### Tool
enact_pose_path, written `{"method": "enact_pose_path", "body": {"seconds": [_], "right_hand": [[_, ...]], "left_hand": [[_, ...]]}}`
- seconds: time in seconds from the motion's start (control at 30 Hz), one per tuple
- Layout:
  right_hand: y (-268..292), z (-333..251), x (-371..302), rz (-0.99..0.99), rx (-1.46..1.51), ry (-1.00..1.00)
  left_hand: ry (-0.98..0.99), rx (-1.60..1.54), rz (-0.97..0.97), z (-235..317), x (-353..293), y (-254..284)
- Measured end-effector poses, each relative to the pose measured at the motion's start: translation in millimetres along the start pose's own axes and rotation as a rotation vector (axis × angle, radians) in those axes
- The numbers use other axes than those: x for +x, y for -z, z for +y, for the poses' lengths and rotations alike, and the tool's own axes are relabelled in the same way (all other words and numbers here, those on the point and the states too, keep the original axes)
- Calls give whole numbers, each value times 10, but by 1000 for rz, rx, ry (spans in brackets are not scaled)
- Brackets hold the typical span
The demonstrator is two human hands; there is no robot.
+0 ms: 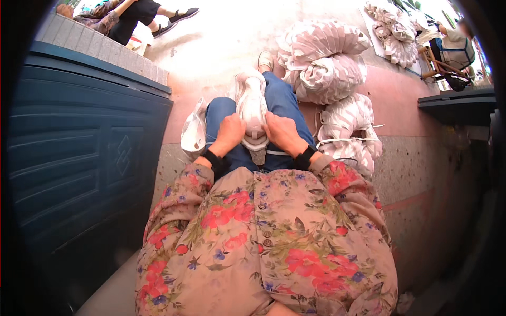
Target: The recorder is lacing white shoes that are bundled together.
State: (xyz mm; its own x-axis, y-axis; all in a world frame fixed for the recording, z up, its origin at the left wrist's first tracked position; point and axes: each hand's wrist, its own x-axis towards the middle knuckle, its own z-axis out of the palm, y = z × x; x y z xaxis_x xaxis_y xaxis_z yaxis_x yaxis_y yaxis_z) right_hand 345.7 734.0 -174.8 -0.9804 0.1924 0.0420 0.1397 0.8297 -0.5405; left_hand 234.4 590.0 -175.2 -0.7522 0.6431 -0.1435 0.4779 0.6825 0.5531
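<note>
A white shoe upper [252,100] lies lengthwise between my thighs, over my blue trousers. My left hand [231,129] is closed at its left edge, near the end closest to me. Across from it, my right hand [283,131] is curled closed at the right edge. The fingertips of both hands are turned in against the upper and partly hidden, so any thread or lace between them cannot be made out. Dark bands circle both wrists.
Stacked bundles of white shoe uppers [329,63] lie on the floor to my right, with a smaller tied bundle [350,131] nearer. A white crumpled piece [194,130] is beside my left leg. A dark blue panelled door [84,137] stands left. Other people sit far left and far right.
</note>
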Motion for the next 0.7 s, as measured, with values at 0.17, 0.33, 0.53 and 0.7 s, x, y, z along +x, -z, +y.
{"method": "enact_pose_path", "body": {"seconds": [0.17,0.33,0.53,0.7], "right_hand": [[15,19,-10,5,-12,-40],[-14,13,-32,-18,-8,-35],[519,137,-302,-105,248,16],[550,107,-681,-199,28,84]], "left_hand": [[87,4,-85,-27,76,-21],[97,22,-97,-35,-44,25],[101,-118,-49,40,-181,294],[-240,-121,44,193,-250,255]]}}
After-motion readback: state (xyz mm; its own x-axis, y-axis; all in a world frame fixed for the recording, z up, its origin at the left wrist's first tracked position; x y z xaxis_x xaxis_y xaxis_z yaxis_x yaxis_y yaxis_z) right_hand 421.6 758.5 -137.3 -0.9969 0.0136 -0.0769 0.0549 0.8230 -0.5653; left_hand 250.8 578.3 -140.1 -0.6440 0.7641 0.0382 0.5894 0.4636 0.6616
